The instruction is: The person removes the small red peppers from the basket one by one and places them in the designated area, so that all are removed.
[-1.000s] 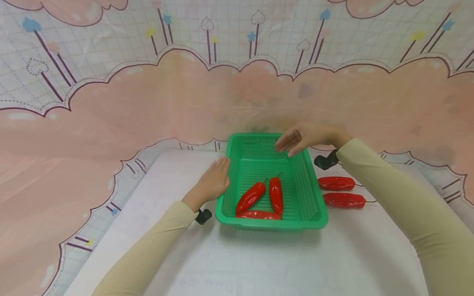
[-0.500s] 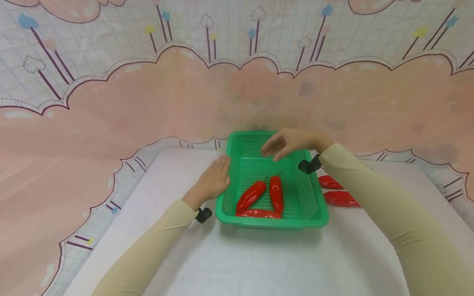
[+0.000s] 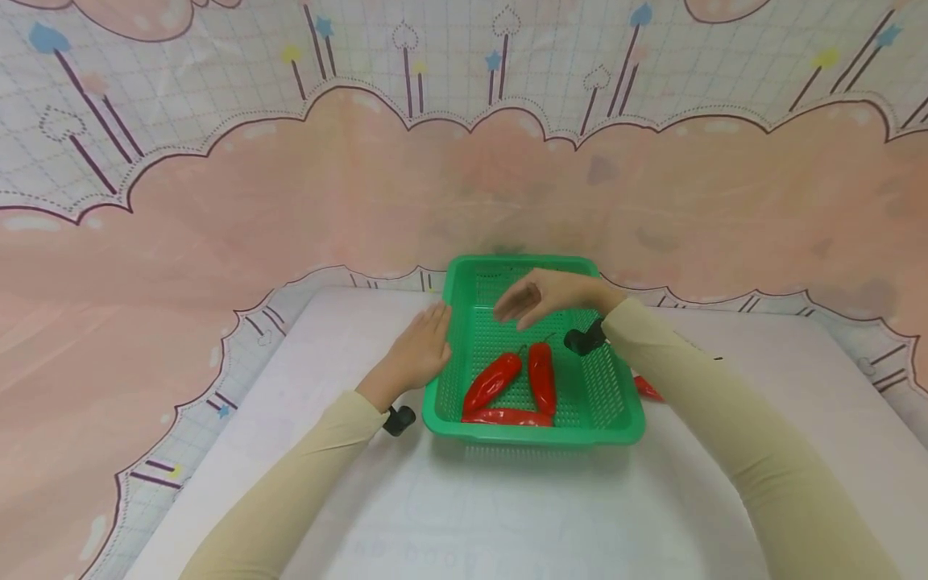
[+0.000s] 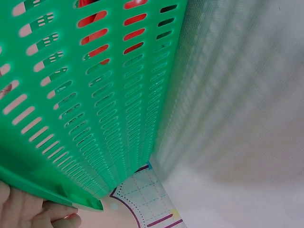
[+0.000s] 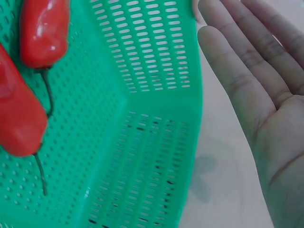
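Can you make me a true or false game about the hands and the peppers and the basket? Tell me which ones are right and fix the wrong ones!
1. The basket is green. True.
2. Three red peppers lie in the basket. True.
3. The right hand is holding a pepper. False: it is open above the basket, with nothing in it.
4. The left hand is at the left edge of the basket. True.
5. Every pepper is in the basket. False: part of another red pepper shows on the table, to the right of the basket, half hidden by an arm.
6. The sleeves are bright blue. False: they are a pale yellowish beige.
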### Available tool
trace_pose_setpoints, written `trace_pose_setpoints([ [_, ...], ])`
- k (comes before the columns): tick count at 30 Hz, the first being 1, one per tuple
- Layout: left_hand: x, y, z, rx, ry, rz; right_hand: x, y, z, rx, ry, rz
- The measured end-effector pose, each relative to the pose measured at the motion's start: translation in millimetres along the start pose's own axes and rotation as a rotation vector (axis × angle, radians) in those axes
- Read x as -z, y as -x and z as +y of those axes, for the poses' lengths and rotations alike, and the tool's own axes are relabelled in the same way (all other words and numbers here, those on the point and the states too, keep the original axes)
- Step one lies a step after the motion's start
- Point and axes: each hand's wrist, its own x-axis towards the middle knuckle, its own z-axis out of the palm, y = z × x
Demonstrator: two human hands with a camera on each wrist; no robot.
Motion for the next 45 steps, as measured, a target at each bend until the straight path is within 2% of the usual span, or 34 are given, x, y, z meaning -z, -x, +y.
trace_pose_setpoints([
  [24,1.6,-0.7,6.6,0.012,-0.015,-0.018,-24,-17.8,36,0.02,-0.056,0.009],
  [36,2.9,-1.8,5.6,0.011,-0.027,-0.008,-29,-26.4,38,-0.017,-0.013,0.005],
  [45,3.2,-0.5,5.7,0.023,-0.018,-0.013,-38,-35.7,51,-0.095,0.006,0.043],
])
